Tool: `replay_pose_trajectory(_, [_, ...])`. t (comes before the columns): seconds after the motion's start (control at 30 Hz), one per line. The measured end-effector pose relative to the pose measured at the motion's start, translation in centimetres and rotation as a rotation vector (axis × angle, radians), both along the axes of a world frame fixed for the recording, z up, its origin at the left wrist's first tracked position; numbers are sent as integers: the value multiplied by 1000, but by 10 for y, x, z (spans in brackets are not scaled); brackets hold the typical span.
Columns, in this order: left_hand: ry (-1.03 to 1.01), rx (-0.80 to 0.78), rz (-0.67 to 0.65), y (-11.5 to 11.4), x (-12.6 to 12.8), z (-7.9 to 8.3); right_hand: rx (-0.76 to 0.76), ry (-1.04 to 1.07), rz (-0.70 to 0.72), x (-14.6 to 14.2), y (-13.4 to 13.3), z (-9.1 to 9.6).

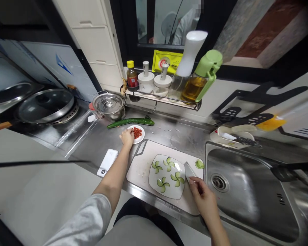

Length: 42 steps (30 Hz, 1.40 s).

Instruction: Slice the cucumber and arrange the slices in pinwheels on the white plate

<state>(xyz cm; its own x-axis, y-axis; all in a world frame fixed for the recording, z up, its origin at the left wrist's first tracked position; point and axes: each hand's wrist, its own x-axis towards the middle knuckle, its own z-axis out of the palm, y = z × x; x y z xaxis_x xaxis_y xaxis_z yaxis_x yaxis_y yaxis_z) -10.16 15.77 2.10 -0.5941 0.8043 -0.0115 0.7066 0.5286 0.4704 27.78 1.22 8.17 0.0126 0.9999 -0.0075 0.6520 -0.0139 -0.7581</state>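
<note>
My left hand [127,137] reaches out to a small white saucer [141,135] of chopped red chili [137,132], its fingers pinched at the chili heap. My right hand [204,200] grips the handle of a knife [189,171], whose blade rests on the white cutting board [141,167]. A white square plate [150,177] on the board carries several pinwheel arrangements of cucumber slices [167,176]. A few more cucumber slices [199,164] lie at the board's far right corner.
A whole cucumber [130,122] lies behind the saucer, beside a lidded steel pot [109,106]. A rack [164,98] holds sauce bottle, jars and oil bottles. The sink [246,188] is on the right, a stove with a lidded wok [45,106] on the left. A white phone-like device [107,161] lies near the counter edge.
</note>
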Motion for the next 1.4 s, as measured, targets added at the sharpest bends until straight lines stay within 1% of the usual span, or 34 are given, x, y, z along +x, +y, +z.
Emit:
replay_pose_trajectory(0.13, [32, -14, -51, 9, 0, -3, -8, -18, 8, 2, -1, -1])
replay_pose_trajectory(0.23, [7, -52, -55, 12, 2, -4, -17, -31, 10, 4, -1, -3])
replay_pose_trajectory(0.3, [-29, -61, -26, 12, 3, -2, -20, -32, 16, 5, -1, -4])
replay_pose_trajectory(0.37, [-100, -35, 36, 11, 3, 0, -24, -33, 23, 5, 0, -5])
replay_pose_trajectory(0.4, [-181, 5, 81, 11, 4, 2, -29, -34, 25, 4, 0, -5])
replay_pose_trajectory(0.5, [-507, 179, 205, 6, 13, 9, -39, -25, 22, 0, 3, -4])
replay_pose_trajectory(0.57, [-721, 267, 228, -1, 27, 15, -41, 2, 24, -8, 8, 0])
replay_pose_trajectory(0.6, [-900, 319, 232, -7, 37, 18, -41, 20, 34, -14, 11, 3])
replay_pose_trajectory(0.63, [-1117, 337, 207, -14, 49, 22, -42, 36, 41, -20, 15, 7])
replay_pose_trajectory(0.7, [-1460, 276, 120, -34, 77, 32, -17, 74, 54, -36, 24, 15])
replay_pose_trajectory(0.73, [-1573, 233, 69, -47, 92, 38, -2, 101, 67, -44, 28, 18])
replay_pose_trajectory(0.77, [-1643, 192, 25, -60, 106, 44, 10, 126, 72, -51, 32, 21])
replay_pose_trajectory(0.83, [-1700, 91, -42, -88, 131, 55, 29, 154, 91, -62, 36, 23])
replay_pose_trajectory(0.9, [-1731, -16, -77, -114, 149, 63, 12, 198, 123, -67, 33, 21])
replay_pose_trajectory(0.97, [-1766, -80, -63, -135, 159, 65, -23, 204, 168, -68, 25, 15])
replay_pose_trajectory(1.03, [-1801, -133, -27, -149, 163, 61, -54, 183, 212, -65, 15, 10])
replay_pose_trajectory(1.13, [-1843, -187, 49, -159, 163, 50, -76, 147, 270, -62, 4, 4])
replay_pose_trajectory(1.23, [-1874, -204, 101, -160, 162, 42, -73, 120, 304, -61, 1, 3])
replay_pose_trajectory(1.4, [-1896, -236, 157, -157, 161, 43, -50, 113, 328, -63, 6, 7])
